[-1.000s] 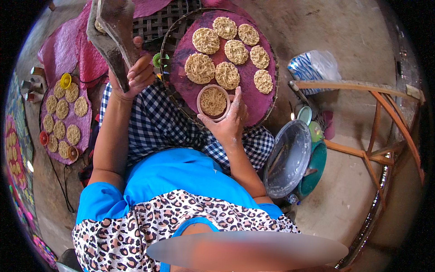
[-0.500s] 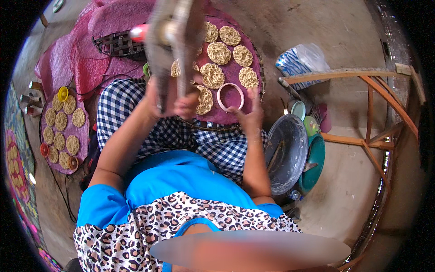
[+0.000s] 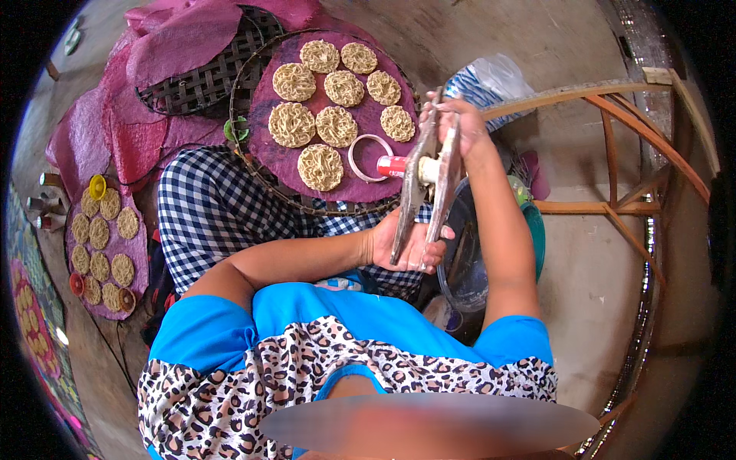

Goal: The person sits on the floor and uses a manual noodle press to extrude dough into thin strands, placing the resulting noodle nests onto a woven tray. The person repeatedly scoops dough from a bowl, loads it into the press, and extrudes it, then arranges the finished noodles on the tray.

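Observation:
A hand noodle press [image 3: 415,192] is held in front of me, right of centre. It has two long, worn, greyish bars side by side, with a red-and-white can [image 3: 392,165] sticking out toward the left and a pale plug between the bars. My left hand [image 3: 402,244] holds the bars' near ends, which rest across the palm with fingertips curled around. My right hand [image 3: 465,126] grips their far ends. Just left of the can, a pale pink ring [image 3: 352,159] lies on a purple sheet [image 3: 264,92]. Round nests of noodle strands [image 3: 291,125] lie on that sheet.
The sheet sits on a round woven tray [image 3: 235,100] over my checked lap. At left, a smaller purple mat [image 3: 138,253] bears several more rounds. A grey basin [image 3: 468,268], a wooden frame [image 3: 567,100] and a blue-white plastic bag [image 3: 491,80] stand at right.
The press has swung from the upper middle to the right, its can still pointing left. My right hand has left the ring and taken the far ends of the bars.

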`<state>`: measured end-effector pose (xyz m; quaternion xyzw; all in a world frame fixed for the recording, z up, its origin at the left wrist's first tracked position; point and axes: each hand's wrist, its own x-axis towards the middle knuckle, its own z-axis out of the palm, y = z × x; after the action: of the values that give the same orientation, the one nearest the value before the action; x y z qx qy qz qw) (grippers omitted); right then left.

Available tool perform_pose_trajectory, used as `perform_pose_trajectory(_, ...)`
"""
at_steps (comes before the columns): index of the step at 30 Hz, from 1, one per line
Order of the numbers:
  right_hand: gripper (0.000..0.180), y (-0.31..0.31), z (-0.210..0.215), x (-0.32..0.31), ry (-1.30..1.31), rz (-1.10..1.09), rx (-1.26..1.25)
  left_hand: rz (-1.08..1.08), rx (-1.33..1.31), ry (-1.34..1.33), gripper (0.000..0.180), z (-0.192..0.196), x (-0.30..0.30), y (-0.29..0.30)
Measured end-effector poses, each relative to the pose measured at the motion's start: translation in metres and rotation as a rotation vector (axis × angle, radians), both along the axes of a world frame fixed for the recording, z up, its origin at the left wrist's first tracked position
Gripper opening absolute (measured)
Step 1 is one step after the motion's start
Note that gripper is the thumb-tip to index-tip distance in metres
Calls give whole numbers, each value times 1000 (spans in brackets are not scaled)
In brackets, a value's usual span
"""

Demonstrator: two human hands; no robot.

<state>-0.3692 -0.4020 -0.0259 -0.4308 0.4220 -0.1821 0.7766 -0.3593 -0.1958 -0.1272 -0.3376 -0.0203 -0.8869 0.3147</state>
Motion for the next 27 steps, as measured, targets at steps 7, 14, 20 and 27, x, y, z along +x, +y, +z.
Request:
perform_pose_trajectory(7,24,-26,-15,49,467,105,-197,22,109,188,35,6,9,-19)
perform_pose_trajectory(14,30,-22,-20,64,709,94,-240,49,111,236,30,14,12,-21)
perform_pose_trajectory(20,19,-5,-31,77,672,178,-216,3,255,138,40,11,19,-4)
perform_pose_trajectory(27,17,-26,-27,96,572,151,-262,62,271,-51,39,1,40,-31)
